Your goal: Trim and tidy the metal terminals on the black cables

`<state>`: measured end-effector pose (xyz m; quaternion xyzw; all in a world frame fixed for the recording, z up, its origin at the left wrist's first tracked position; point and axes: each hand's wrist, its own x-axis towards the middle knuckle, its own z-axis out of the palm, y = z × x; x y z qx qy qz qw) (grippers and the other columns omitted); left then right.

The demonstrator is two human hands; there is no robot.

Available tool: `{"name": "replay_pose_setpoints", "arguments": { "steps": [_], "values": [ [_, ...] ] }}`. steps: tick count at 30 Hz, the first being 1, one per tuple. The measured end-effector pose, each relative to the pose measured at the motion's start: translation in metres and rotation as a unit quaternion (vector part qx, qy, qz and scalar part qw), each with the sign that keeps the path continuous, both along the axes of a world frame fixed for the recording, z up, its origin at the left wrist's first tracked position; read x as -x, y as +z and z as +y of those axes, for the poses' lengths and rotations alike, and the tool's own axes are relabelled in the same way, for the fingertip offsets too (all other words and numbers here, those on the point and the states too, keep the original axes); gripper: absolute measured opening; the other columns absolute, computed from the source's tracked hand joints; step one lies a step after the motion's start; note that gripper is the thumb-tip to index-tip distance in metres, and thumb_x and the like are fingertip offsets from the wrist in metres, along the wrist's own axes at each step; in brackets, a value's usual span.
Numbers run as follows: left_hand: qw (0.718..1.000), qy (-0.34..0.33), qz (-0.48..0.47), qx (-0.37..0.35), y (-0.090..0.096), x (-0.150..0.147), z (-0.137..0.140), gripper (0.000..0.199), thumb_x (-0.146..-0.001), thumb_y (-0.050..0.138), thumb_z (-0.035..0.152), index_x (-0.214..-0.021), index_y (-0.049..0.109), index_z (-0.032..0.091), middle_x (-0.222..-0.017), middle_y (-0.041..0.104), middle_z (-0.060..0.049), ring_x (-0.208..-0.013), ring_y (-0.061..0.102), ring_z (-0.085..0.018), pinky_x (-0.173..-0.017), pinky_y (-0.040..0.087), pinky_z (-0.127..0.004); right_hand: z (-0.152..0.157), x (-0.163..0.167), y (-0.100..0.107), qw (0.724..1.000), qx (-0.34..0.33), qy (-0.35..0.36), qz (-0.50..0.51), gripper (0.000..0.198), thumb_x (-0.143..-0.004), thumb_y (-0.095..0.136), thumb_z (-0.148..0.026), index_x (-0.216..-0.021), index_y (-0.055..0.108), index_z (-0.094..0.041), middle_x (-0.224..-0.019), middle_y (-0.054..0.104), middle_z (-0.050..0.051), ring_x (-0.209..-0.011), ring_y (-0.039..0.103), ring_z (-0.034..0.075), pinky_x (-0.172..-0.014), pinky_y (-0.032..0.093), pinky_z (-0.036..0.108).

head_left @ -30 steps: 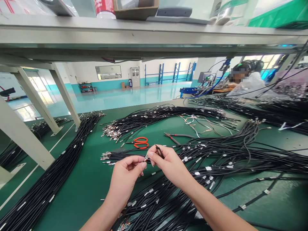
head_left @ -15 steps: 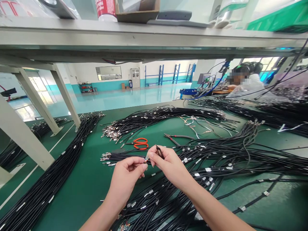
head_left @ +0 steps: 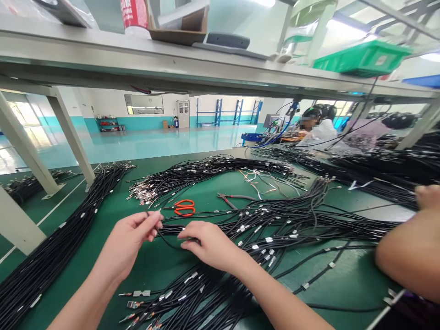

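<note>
My left hand (head_left: 137, 231) pinches a thin black cable (head_left: 167, 239) near one end, just above the green tabletop. A small pale tip shows at its fingertips. The cable runs down and right toward my right hand (head_left: 206, 243). That hand is curled over the cables, thumb and fingers bent toward each other. A dark sliver shows inside its grip, but I cannot make out what it is. Behind the hands lie orange-handled scissors (head_left: 184, 207) and red-and-grey cutting pliers (head_left: 235, 198). Below, several black cables with metal connectors (head_left: 137, 305) and silver clips fan out.
Bundles of black cables lie at left (head_left: 79, 224), at the back (head_left: 206, 170) and at right (head_left: 343, 220). Another person's bare arm (head_left: 409, 252) reaches in at the right edge. A shelf beam (head_left: 172, 64) crosses above, on slanted posts (head_left: 72, 133). A co-worker sits farther back.
My hands have moved apart and left; the left keeps hold of the cable. The dark pointed tool seen in my right hand no longer shows clearly. Another person's arm has appeared at right.
</note>
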<state>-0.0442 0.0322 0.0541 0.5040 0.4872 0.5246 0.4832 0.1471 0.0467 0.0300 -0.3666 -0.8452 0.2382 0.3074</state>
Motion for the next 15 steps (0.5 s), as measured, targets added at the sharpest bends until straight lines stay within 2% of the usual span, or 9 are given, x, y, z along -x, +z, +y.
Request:
{"name": "replay_pose_setpoints", "arguments": {
  "steps": [3, 6, 9, 11, 13, 15],
  "values": [
    [0.993, 0.025, -0.11, 0.044, -0.006, 0.008, -0.002, 0.02, -0.065, 0.07, 0.03, -0.071, 0.068, 0.012, -0.072, 0.06, -0.005, -0.061, 0.05, -0.01, -0.055, 0.045, -0.019, 0.003, -0.007, 0.002, 0.997, 0.056, 0.058, -0.003, 0.017, -0.08, 0.049, -0.018, -0.077, 0.066, -0.017, -0.068, 0.063, 0.001, -0.065, 0.057, 0.012, -0.062, 0.042, 0.02],
    [0.986, 0.039, -0.141, 0.083, -0.015, 0.02, -0.009, 0.009, -0.07, 0.065, 0.017, -0.075, 0.068, 0.011, -0.078, 0.062, -0.007, -0.065, 0.055, -0.012, -0.059, 0.049, -0.02, 0.002, -0.014, 0.01, 0.989, 0.117, 0.091, 0.017, 0.014, -0.078, 0.052, -0.017, -0.082, 0.065, -0.016, -0.07, 0.064, 0.0, -0.065, 0.058, 0.011, -0.061, 0.043, 0.018],
    [0.976, 0.041, -0.182, 0.11, -0.025, 0.037, -0.021, 0.009, -0.072, 0.06, 0.011, -0.077, 0.067, 0.01, -0.075, 0.061, -0.007, -0.062, 0.054, -0.01, -0.057, 0.049, -0.019, 0.0, -0.017, 0.014, 0.987, 0.117, 0.103, -0.038, 0.016, -0.074, 0.051, -0.011, -0.079, 0.066, -0.015, -0.074, 0.065, 0.001, -0.068, 0.058, 0.012, -0.064, 0.042, 0.019],
    [0.972, 0.065, -0.191, 0.118, -0.031, 0.05, -0.029, 0.01, -0.07, 0.06, 0.009, -0.077, 0.066, 0.012, -0.073, 0.061, -0.006, -0.059, 0.053, -0.009, -0.056, 0.047, -0.019, 0.001, -0.016, 0.013, 0.981, 0.119, 0.12, -0.099, 0.017, -0.072, 0.051, -0.009, -0.075, 0.067, -0.016, -0.071, 0.065, 0.0, -0.066, 0.058, 0.012, -0.062, 0.041, 0.019],
    [0.979, 0.096, -0.128, 0.126, -0.035, 0.061, -0.039, 0.011, -0.068, 0.063, 0.012, -0.079, 0.065, 0.013, -0.076, 0.063, -0.006, -0.064, 0.055, -0.011, -0.06, 0.046, -0.021, 0.001, -0.015, 0.01, 0.968, 0.136, 0.142, -0.154, 0.018, -0.07, 0.05, -0.008, -0.072, 0.067, -0.016, -0.067, 0.065, 0.0, -0.062, 0.057, 0.011, -0.058, 0.04, 0.019],
    [0.984, 0.134, 0.019, 0.115, -0.032, 0.066, -0.049, 0.017, -0.07, 0.064, 0.024, -0.084, 0.065, 0.015, -0.086, 0.064, -0.008, -0.075, 0.056, -0.016, -0.07, 0.045, -0.027, 0.001, -0.014, 0.007, 0.955, 0.162, 0.156, -0.194, 0.019, -0.068, 0.05, -0.007, -0.069, 0.067, -0.016, -0.063, 0.064, -0.001, -0.059, 0.056, 0.011, -0.055, 0.039, 0.018]
  ]
}}
